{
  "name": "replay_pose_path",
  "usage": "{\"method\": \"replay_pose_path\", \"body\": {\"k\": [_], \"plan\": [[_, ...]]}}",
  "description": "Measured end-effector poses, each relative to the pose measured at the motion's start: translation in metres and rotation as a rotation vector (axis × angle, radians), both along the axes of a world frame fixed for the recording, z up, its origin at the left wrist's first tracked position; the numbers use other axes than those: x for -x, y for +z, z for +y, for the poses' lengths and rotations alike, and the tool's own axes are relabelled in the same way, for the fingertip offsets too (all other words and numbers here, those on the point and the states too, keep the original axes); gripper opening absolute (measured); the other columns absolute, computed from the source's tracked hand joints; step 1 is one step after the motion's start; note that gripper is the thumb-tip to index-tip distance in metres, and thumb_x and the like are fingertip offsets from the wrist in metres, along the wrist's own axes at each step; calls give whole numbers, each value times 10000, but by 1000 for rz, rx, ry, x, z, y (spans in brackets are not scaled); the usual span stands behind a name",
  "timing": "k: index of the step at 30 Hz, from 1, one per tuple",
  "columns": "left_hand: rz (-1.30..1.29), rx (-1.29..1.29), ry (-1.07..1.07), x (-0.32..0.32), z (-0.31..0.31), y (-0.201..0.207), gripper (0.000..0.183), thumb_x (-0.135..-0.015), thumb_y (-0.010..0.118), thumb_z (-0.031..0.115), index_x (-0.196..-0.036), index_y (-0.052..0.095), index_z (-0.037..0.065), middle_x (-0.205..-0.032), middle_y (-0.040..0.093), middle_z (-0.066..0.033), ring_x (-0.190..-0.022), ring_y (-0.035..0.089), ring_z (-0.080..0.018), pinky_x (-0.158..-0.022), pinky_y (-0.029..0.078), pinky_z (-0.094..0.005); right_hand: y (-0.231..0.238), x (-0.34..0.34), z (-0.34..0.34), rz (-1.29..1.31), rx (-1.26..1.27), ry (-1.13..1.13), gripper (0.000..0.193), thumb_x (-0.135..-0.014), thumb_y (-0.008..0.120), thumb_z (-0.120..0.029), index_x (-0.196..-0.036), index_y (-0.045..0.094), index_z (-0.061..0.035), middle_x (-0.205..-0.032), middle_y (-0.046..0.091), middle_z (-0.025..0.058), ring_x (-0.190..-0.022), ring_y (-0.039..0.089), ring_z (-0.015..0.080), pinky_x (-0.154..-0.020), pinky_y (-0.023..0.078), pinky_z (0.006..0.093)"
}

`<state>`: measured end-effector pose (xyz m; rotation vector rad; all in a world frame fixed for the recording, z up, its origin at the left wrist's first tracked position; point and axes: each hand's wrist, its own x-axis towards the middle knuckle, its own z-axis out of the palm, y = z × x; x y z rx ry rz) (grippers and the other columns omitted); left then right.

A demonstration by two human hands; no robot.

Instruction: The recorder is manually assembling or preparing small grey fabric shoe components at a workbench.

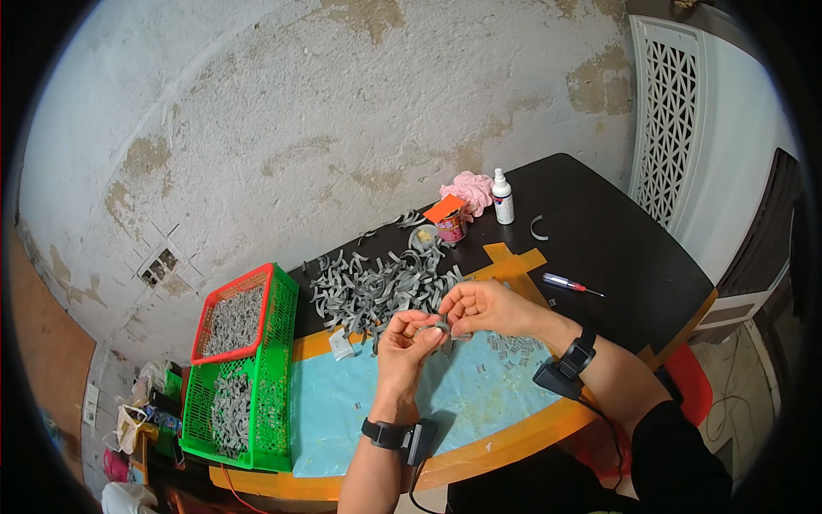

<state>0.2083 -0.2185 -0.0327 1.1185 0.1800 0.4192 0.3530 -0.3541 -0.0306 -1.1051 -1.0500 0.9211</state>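
Both my hands meet above the light blue sheet (334, 420), fingertips pinched close together. Between them is a small grey curved piece (443, 326), mostly covered by fingers. My left hand (406, 349) closes thumb and fingers on its near side. From the right, my right hand (492, 310) pinches at the same piece. Just beyond the hands lies a heap of grey curved strips (377, 287). Small grey pieces (514, 344) are scattered on the sheet beside my right wrist.
At left stand a red basket (267, 278) and a green basket (280, 411), both full of small grey parts. A screwdriver (569, 283), a white spray bottle (503, 199), a tin (451, 225) and a pink cloth (469, 190) occupy the black tabletop (591, 214). A rough wall rises behind.
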Motion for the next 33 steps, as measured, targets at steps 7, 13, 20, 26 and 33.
{"method": "replay_pose_path", "body": {"k": [7,13,20,26,33], "plan": [[-73,110,114,-4,0,-22,149,-823,670,-42,-882,566,47,-908,629,-48,-826,637,-131,-756,536,-238,-12,10,8,8,-20,-11,289,-856,646,-21,-1133,578,21,-927,648,53,-822,618,92,-705,495,233],[-38,108,168,-4,-5,-20,81,-878,635,34,-858,568,74,-900,616,-11,-834,592,-94,-784,498,-207,-14,14,10,4,-43,-119,208,-864,631,-15,-1068,605,18,-903,645,46,-807,612,93,-702,496,235],[-19,101,113,-6,-8,-24,114,-915,606,115,-1013,623,59,-973,643,-26,-878,604,-109,-850,488,-247,-9,15,9,82,-104,-238,62,-861,624,2,-920,607,-4,-895,628,44,-814,605,92,-733,505,238],[-63,122,43,-5,-14,-23,192,-894,621,65,-1081,632,25,-1021,658,-66,-928,631,-149,-896,513,-296,-12,17,12,-117,-183,-316,70,-865,626,-8,-928,597,-14,-908,563,1,-866,578,78,-757,492,223],[-99,162,61,-5,-13,-21,210,-892,609,33,-1101,626,20,-1002,669,-73,-893,649,-157,-872,544,-314,-2,25,8,-12,-171,-272,98,-868,637,-55,-946,607,-3,-892,581,23,-796,589,87,-708,491,236]]}}
